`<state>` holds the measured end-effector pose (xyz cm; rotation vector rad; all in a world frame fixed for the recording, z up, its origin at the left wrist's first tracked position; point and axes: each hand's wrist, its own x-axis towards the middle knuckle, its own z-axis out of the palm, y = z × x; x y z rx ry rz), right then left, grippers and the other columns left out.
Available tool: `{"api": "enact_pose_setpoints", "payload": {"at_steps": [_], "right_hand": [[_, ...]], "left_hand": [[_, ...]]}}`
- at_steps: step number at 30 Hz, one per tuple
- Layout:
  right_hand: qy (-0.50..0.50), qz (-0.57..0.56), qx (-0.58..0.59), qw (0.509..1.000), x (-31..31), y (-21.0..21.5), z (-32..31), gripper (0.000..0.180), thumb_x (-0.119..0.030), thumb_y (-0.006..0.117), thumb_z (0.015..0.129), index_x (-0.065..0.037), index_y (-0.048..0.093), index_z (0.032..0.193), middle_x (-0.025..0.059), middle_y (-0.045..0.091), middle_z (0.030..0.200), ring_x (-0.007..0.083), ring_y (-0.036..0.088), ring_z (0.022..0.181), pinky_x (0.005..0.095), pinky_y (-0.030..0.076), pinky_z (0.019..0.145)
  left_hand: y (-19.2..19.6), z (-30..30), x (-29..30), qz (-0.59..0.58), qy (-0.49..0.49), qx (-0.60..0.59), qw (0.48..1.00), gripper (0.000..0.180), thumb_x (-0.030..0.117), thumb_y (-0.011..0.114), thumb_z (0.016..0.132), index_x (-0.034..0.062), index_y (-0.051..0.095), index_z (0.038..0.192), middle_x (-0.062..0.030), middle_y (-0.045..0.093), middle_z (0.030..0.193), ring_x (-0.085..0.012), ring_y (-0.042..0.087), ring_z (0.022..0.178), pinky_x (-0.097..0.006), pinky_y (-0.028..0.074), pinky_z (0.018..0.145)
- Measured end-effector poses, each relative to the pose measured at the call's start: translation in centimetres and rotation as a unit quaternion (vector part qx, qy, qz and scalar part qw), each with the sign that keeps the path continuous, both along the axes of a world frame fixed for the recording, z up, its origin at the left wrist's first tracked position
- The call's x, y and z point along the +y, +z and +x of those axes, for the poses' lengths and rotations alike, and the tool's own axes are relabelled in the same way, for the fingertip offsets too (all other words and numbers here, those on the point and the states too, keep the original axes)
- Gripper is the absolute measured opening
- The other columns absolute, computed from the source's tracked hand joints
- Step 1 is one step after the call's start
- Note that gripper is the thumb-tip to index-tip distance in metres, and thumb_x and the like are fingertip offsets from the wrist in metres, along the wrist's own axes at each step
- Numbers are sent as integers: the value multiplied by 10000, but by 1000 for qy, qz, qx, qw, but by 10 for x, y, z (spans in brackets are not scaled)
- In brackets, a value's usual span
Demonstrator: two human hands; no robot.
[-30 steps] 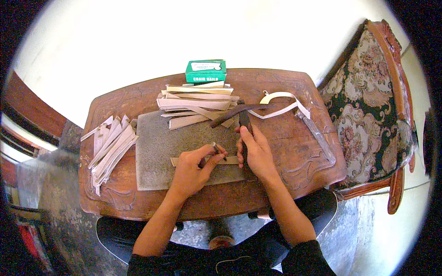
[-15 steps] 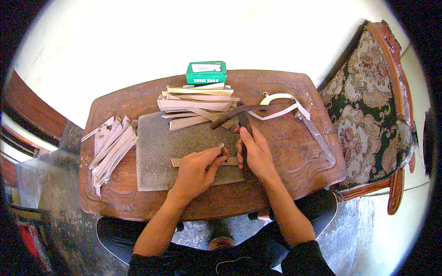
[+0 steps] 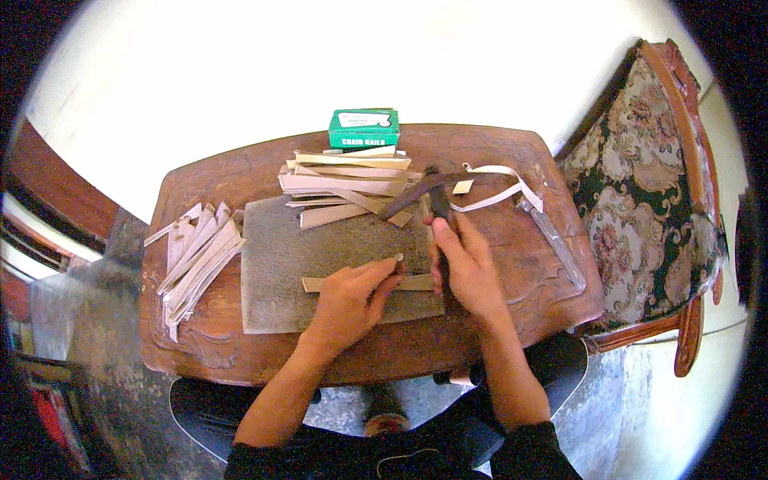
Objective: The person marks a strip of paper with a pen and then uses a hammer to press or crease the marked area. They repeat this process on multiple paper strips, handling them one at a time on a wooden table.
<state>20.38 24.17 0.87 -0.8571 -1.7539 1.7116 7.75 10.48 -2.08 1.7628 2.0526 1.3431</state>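
1. The brown wooden worktop (image 3: pixel 240 352) with carved curved edges is crowded at the back and the left. A stack of pale wooden strips (image 3: pixel 348 180) and a green cardboard box (image 3: pixel 364 128) lie along its far side, and a second heap of pale strips (image 3: pixel 192 260) lies near its left edge.
2. The free room is on the grey rectangular mat (image 3: pixel 280 264) in the middle and on the bare wood at the right, beside a long clear plastic piece (image 3: pixel 556 244).
3. The left hand (image 3: pixel 348 300) lies flat, palm down; its fingers (image 3: pixel 384 276) press on a single pale wooden strip (image 3: pixel 320 284) that lies across the mat.
4. The right hand (image 3: pixel 468 268) is closed around the dark handle of a tool (image 3: pixel 438 204), which points away from the person.
5. The right end of the strip lies between both hands, under the fingers.
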Motion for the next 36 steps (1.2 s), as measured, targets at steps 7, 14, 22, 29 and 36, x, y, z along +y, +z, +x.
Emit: {"api": "enact_pose_setpoints", "payload": {"at_steps": [7, 14, 22, 29, 36], "right_hand": [[81, 322, -120, 936, -19, 92, 46, 257, -202, 617, 937, -19, 568, 1111, 190, 624, 764, 382, 629, 664, 439, 470, 580], [77, 403, -138, 902, -39, 113, 60, 305, -188, 654, 910, -9, 561, 1139, 231, 630, 800, 454, 631, 736, 491, 482, 613], [83, 380, -133, 912, -36, 109, 58, 331, -211, 650, 918, 1, 553, 1153, 257, 650, 832, 459, 643, 765, 519, 500, 648], [117, 375, -144, 908, -33, 105, 56, 328, -212, 646, 920, -10, 552, 1160, 247, 655, 834, 454, 647, 771, 506, 507, 649], [98, 369, -148, 912, -31, 97, 52, 324, -188, 649, 912, -5, 549, 1161, 248, 651, 816, 452, 649, 769, 507, 500, 642]], "left_hand": [[-4, -1, 0, 17, -3, 6, 1000, 195, 122, 659, 876, 46, 664, 1056, -148, 705, 933, -346, 677, 781, -426, 512, 659], [-1, 1, 0, 21, 1, 15, 1000, 202, 139, 656, 882, 55, 667, 1065, -126, 705, 921, -339, 673, 762, -417, 497, 634], [-2, -1, 0, 15, -4, 8, 1000, 200, 130, 661, 872, 57, 671, 1058, -135, 703, 925, -348, 671, 769, -426, 501, 640], [-2, 0, -1, -14, -8, 5, 1000, 202, 137, 661, 875, 66, 669, 1064, -137, 700, 923, -353, 667, 773, -427, 502, 642], [1, -1, 1, -13, -8, 10, 1000, 195, 136, 659, 881, 56, 666, 1059, -139, 698, 916, -349, 670, 781, -425, 508, 665]]}}
